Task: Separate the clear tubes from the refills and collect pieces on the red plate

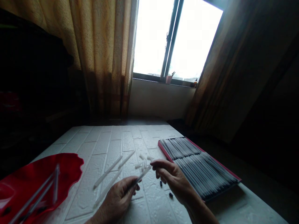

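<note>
My left hand point(122, 193) is wrapped round a slim clear pen point(143, 175), tilted up to the right, with a dark part near the fingers. My right hand point(168, 174) has its fingers drawn together at the pen's upper end; whether a small piece is pinched there is hidden. Beyond the hands lie several small whitish clear pieces point(142, 165). Clear tubes point(107, 172) like pen barrels rest on the table left of them. Two small black pieces point(171, 195) lie below my right hand.
A red wavy-rimmed tray point(72, 158) at the left holds several clear tubes point(56, 183). At the right, a red-edged box point(163, 150) is packed with two rows of clear pens point(203, 174). The white brick-patterned tabletop point(90, 137) reaches towards a curtained window point(151, 37).
</note>
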A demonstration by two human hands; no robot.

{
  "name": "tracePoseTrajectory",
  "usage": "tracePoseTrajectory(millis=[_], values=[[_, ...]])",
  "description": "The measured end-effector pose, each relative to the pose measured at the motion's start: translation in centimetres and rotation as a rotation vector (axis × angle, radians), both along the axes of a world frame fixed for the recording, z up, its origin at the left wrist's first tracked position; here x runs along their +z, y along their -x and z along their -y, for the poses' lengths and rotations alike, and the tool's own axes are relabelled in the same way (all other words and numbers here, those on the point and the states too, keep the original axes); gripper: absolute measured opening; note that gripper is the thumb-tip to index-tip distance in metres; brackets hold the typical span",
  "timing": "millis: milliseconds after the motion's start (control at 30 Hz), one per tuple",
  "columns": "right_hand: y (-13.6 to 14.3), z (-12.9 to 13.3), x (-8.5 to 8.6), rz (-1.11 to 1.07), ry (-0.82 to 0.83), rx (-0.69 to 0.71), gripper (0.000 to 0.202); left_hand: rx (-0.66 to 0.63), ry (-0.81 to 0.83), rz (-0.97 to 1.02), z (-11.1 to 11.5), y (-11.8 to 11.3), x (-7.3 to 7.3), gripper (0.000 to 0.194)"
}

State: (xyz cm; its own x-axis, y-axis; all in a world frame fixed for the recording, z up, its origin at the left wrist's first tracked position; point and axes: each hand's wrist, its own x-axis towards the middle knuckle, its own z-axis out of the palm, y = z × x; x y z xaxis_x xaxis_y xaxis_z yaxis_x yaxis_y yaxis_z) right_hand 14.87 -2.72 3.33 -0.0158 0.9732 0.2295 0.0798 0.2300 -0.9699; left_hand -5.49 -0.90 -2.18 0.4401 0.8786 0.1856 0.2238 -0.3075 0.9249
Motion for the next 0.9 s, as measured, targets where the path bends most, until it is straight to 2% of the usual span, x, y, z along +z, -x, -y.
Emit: tracePoseTrajectory(millis=[133, 300, 467, 600, 767, 900], values=[[0.4, 0.3, 0.7, 0.045, -0.024, 0.013, 0.018, -0.001, -0.032, -0.043, 0.0, 0.0, 0.2, 0.019], [0.3, 0.2, 0.5, 0.158, -0.097, 0.023, 0.014, -0.002, -0.062, -0.087, -0.1, 0.0, 0.0, 0.021], [-0.3, 0.3, 0.2, 0.421, -0.246, -0.028, 0.013, 0.012, -0.140, -0.137, -0.2, 0.2, 0.0, 0.021], [-0.8, 0.0, -0.1, 0.667, -0.386, -0.032, 0.016, 0.015, -0.308, -0.188, -0.5, 0.5, -0.1, 0.025], [-1.1, -0.3, -0.9, 0.848, -0.430, -0.074, 0.021, 0.017, -0.430, -0.268, -0.8, 0.7, -0.6, 0.027], [-1.0, -0.2, -2.0, 1.045, -0.438, -0.176, 0.037, 0.005, -0.455, -0.350, -0.7, 0.6, -0.8, 0.025]])
